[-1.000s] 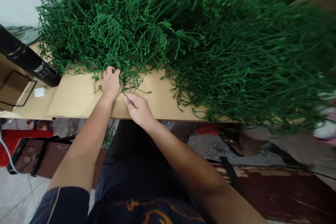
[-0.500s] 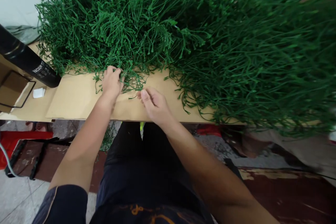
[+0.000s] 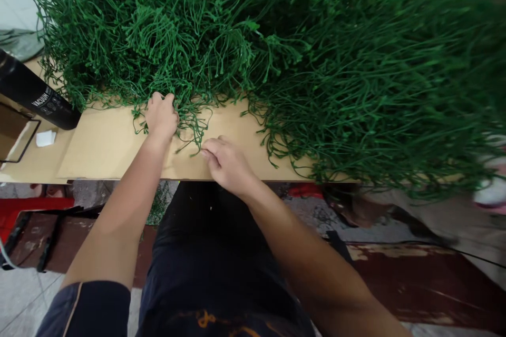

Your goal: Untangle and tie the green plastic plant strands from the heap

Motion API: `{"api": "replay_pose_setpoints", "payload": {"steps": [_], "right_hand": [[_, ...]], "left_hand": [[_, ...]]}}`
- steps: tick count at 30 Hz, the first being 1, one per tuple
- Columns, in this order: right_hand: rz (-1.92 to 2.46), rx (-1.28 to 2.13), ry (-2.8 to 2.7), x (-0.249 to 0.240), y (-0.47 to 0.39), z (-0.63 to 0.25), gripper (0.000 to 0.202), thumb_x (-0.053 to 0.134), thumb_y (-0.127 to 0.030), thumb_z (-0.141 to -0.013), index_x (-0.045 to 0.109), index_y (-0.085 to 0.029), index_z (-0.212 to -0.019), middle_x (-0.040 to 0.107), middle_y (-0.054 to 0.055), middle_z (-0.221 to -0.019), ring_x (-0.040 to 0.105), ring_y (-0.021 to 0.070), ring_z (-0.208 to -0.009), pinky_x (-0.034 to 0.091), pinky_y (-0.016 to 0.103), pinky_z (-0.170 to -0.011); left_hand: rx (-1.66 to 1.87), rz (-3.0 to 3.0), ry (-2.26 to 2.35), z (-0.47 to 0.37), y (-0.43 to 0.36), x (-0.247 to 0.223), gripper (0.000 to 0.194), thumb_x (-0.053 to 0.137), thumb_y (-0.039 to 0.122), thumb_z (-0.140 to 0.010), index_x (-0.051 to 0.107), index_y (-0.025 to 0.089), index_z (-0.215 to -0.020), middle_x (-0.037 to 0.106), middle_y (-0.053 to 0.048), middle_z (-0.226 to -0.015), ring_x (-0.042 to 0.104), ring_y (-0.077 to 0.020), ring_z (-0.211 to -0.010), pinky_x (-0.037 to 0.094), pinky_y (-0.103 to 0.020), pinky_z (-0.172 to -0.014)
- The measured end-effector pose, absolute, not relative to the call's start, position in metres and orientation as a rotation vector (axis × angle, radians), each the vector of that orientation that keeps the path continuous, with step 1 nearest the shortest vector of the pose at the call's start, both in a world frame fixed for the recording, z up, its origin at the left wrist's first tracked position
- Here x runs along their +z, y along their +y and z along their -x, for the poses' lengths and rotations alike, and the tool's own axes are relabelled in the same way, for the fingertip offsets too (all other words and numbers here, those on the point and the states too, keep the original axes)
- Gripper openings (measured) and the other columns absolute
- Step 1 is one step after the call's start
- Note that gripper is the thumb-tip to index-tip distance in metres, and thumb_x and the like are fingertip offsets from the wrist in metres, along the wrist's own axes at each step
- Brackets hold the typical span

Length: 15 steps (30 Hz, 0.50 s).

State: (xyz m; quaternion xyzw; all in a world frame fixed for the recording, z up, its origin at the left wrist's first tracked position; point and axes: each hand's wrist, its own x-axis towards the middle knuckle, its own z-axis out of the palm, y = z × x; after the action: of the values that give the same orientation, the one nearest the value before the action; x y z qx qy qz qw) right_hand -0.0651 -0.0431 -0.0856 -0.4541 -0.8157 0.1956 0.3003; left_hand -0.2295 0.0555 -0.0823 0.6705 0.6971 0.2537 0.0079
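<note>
Head cam, looking down at my two arms over a cardboard-covered table. Big heap of green plastic stems fills the far side & spills toward the near edge on the right.

L hand sits at the heap's near fringe, palm down, fingers curled into the strands, clamped on a small clump of stems and pressing it to the cardboard. Fingertips buried in green, so can't see exactly how many strands it has.

R hand is just beside it, nearer me, on bare cardboard close to the table edge. Thumb & forefinger pinched together at the tip of one thin loose stem that trails out from the clump under my L hand. Other fingers folded in. Stem lies flat on the board between both hands.

Off to the left: black cylinder w/ white lettering lying tilted on the table, well apart from my hands; a small white piece just below it; a thin black wire frame at the left edge.

Below the table edge: my dark trousers, dark shirt w/ orange print, red-brown floor pieces. At far right there's a blurred pale thing, can't tell what.
</note>
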Motion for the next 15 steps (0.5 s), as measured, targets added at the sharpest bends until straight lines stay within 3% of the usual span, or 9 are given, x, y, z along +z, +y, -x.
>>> {"api": "replay_pose_setpoints", "payload": {"steps": [9,13,15], "right_hand": [[0.953,0.814,-1.925,-0.084,-0.084,0.01,0.02,0.04,-0.021,-0.087,0.046,-0.018,-0.068,0.046,0.001,-0.062,0.044,0.0115,-0.062,0.036,0.025,-0.058],[1.071,0.751,-1.729,-0.08,-0.085,-0.01,0.015,0.046,-0.022,-0.085,0.049,-0.019,-0.071,0.047,0.0,-0.061,0.045,0.0105,-0.057,0.035,0.026,-0.053],[1.127,0.564,-1.705,-0.065,-0.079,-0.028,0.014,0.05,-0.024,-0.084,0.051,-0.02,-0.07,0.048,0.0,-0.062,0.045,0.0111,-0.059,0.035,0.028,-0.055]], "left_hand": [[0.773,-2.05,2.266,0.222,0.075,-0.08,0.028,0.051,0.021,-0.068,0.06,0.026,-0.095,0.052,-0.011,-0.111,0.042,-0.0321,-0.112,0.041,-0.05,-0.09],[0.743,-2.035,2.309,0.221,0.078,-0.079,0.03,0.05,0.022,-0.068,0.06,0.025,-0.096,0.051,-0.012,-0.113,0.042,-0.0319,-0.112,0.04,-0.049,-0.092],[0.765,-2.042,2.3,0.221,0.079,-0.079,0.031,0.049,0.022,-0.068,0.06,0.025,-0.097,0.052,-0.012,-0.113,0.041,-0.0317,-0.113,0.04,-0.049,-0.093]]}}
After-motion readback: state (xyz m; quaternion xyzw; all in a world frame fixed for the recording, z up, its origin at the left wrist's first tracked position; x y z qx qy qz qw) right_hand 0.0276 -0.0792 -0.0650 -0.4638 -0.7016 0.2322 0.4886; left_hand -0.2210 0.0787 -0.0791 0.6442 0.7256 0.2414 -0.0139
